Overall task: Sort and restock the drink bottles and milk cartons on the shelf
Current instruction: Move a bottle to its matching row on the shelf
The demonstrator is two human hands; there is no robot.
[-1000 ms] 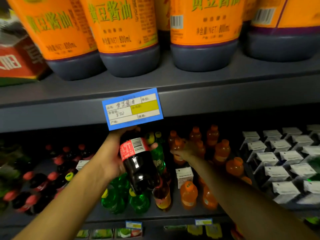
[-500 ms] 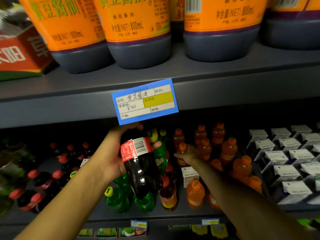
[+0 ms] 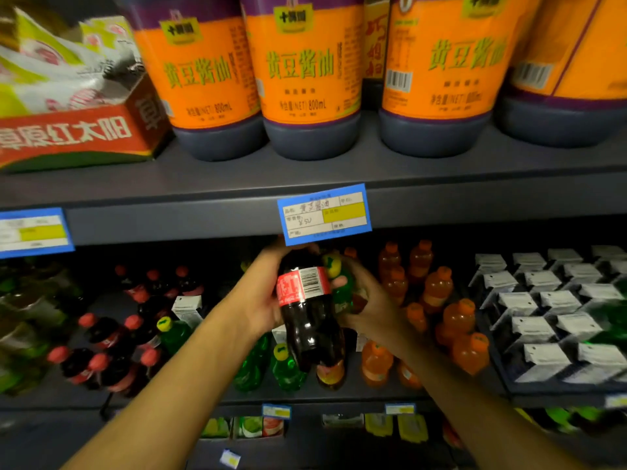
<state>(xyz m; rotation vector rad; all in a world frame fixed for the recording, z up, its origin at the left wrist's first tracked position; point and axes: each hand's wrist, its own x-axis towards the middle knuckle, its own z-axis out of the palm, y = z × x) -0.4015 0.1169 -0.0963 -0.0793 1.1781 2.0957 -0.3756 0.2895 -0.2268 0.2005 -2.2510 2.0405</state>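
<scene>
Right now my left hand [image 3: 261,296] is wrapped around a cola bottle [image 3: 307,320], holding it upright in front of the drinks shelf [image 3: 339,396], just under the blue price tag [image 3: 324,213]. At three o'clock from it, touching, my right hand [image 3: 369,307] grasps a green bottle [image 3: 341,288] with a yellow cap. Orange bottles [image 3: 454,320] and milk cartons [image 3: 556,320] stand further toward three o'clock.
</scene>
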